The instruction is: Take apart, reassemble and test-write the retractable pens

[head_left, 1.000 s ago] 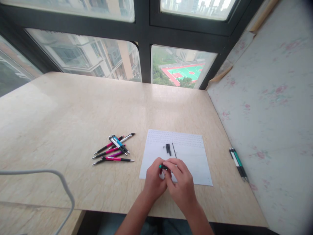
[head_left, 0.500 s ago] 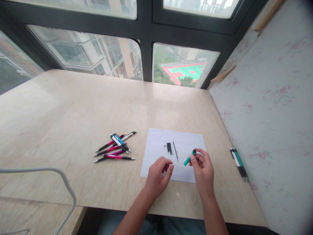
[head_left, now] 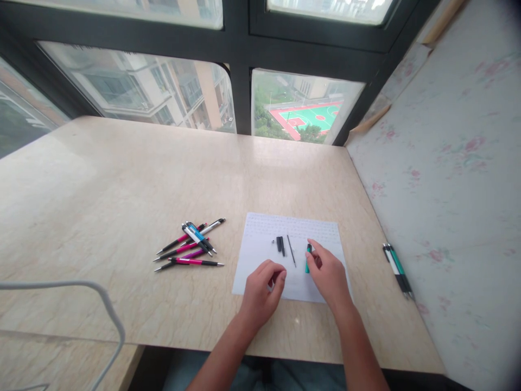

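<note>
My right hand (head_left: pixel 329 272) holds a green pen barrel (head_left: pixel 307 267) with a black top, upright in view, at the right part of a white paper sheet (head_left: pixel 256 277). Its thumb and fingers close around the barrel, with the index finger reaching past the top. Over the sheet's lower left, my left hand (head_left: pixel 264 288) is curled with thumb and index finger together; whatever they may hold is hidden. Between and beyond the hands lie a thin dark refill (head_left: pixel 291 251), two black pen parts (head_left: pixel 280 246) and a tiny metallic piece (head_left: pixel 273 241).
A loose pile of pens (head_left: pixel 191 247), pink, purple, blue and white, lies left of the sheet. Two pens (head_left: pixel 398 271), one white and one green, rest by the papered wall (head_left: pixel 456 217). A grey cable (head_left: pixel 101 293) curves over the left front of the tabletop (head_left: pixel 122 190).
My right hand has moved left and lowered the green barrel toward the sheet, turning it from slanted to nearly in line with the refill. The left hand is almost unchanged.
</note>
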`<state>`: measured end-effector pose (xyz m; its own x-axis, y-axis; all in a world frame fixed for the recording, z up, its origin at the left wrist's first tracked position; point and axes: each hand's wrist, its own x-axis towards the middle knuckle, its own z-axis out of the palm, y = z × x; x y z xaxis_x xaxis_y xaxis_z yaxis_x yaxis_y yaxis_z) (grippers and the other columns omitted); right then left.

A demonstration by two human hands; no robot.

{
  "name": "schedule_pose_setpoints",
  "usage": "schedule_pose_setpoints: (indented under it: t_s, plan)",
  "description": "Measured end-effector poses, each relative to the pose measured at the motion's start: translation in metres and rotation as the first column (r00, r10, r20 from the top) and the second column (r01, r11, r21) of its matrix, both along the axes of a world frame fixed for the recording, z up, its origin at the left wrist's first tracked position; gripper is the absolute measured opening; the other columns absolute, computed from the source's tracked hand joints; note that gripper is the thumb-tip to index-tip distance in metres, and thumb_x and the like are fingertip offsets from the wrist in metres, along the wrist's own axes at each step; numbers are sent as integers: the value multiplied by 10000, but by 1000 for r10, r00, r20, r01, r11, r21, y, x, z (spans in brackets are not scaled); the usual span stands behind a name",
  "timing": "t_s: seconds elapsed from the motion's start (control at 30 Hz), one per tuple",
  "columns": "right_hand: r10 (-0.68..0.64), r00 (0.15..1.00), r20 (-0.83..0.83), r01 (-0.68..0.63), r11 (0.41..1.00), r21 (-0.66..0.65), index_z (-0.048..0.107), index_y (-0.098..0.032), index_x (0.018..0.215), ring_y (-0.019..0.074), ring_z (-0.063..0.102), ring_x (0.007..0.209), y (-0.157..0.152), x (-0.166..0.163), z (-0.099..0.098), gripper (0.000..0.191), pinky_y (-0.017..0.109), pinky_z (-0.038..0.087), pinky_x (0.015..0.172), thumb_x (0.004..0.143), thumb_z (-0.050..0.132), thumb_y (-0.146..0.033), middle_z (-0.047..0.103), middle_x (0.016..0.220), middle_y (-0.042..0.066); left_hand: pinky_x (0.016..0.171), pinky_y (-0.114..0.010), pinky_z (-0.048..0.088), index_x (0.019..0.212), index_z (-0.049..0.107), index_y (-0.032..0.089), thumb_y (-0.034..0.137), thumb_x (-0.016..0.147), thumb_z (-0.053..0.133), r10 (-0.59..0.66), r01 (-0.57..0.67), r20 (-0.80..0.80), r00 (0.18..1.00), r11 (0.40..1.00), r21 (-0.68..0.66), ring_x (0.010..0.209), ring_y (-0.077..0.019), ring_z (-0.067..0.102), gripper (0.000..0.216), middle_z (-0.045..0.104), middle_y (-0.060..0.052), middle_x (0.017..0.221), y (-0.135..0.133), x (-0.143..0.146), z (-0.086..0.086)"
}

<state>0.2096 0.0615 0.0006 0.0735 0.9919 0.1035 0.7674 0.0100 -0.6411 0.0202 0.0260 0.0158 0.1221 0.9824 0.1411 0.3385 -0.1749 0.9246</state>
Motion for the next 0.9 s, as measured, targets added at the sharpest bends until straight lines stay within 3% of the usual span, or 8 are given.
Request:
schedule_pose_setpoints:
  t_s: [0.2, 0.47, 0.67, 0.8, 0.9]
  plan:
    - [72, 996, 57, -73, 997, 9, 634, -171, 1193, 199, 633, 687, 13, -1, -2, 366, 332, 467, 689, 912, 478, -346, 710, 852, 67, 623, -257, 392, 829, 603, 194, 226, 925, 493, -11, 11, -35, 999, 1000, 0, 654, -142, 502, 149, 546, -17, 722, 0, -1, -1]
    - [65, 998, 27, -65, 998, 4, 694, -180, 1095, 212, 666, 742, 17, -4, -2, 361, 314, 467, 702, 945, 419, -360, 741, 901, 85, 626, -250, 396, 824, 598, 185, 220, 929, 489, -6, 6, -31, 999, 1000, 10, 656, -131, 500, 156, 539, -12, 720, -1, 0, -2]
    - [50, 991, 125, -47, 999, -28, 696, -220, 1125, 223, 666, 718, 17, -6, -1, 332, 311, 443, 661, 936, 451, -341, 749, 873, 69, 621, -251, 397, 830, 604, 187, 225, 928, 490, -4, 4, -34, 999, 1000, 8, 658, -132, 502, 156, 545, -12, 725, 0, 0, -2]
    - [-9, 1000, 4, 9, 999, 33, 698, -206, 1078, 203, 657, 740, 8, -4, 4, 305, 297, 449, 685, 941, 462, -343, 740, 904, 67, 628, -254, 397, 832, 604, 183, 228, 932, 491, -4, 5, -30, 1000, 1000, 13, 658, -133, 499, 157, 545, -15, 726, -1, -1, -2]
    - [-74, 992, -98, 83, 992, 94, 688, -184, 861, 173, 601, 639, -12, -4, 13, 275, 276, 422, 624, 931, 500, -373, 686, 742, 40, 624, -253, 394, 845, 610, 179, 220, 933, 491, -9, 9, -3, 1000, 1000, 26, 657, -133, 500, 153, 557, -22, 734, -2, -1, -2]
